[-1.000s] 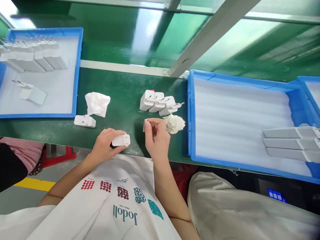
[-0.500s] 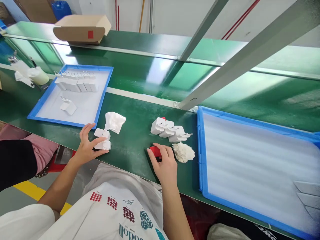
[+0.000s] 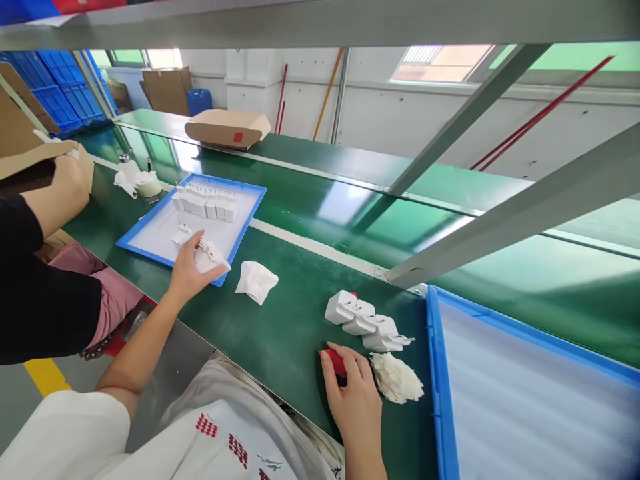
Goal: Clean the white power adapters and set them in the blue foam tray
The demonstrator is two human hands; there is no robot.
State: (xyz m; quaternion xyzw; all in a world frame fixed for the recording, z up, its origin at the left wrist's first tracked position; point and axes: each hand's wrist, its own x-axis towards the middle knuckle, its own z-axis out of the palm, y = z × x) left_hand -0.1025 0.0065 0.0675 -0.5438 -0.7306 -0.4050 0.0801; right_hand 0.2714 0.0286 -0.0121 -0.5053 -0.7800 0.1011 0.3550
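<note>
Glossy green bench [image 3: 290,327] spans the workspace. Left hand [image 3: 189,270]: grips at least one white plastic plug adapter [image 3: 213,257] between thumb and fingers, over the near-right corner of the blue-rimmed, white-lined tray [image 3: 155,230]. Long axis: appears to slope from upper left to lower right; prong direction cannot be told. Right hand [image 3: 355,393]: narrow grip on a small red block [image 3: 339,363]. Apparent status: one adapter row [image 3: 205,205] stands in the tray, prongs up; the held adapter is not set down; one white adapter cluster [image 3: 360,317] stands outside, on the bench.
</note>
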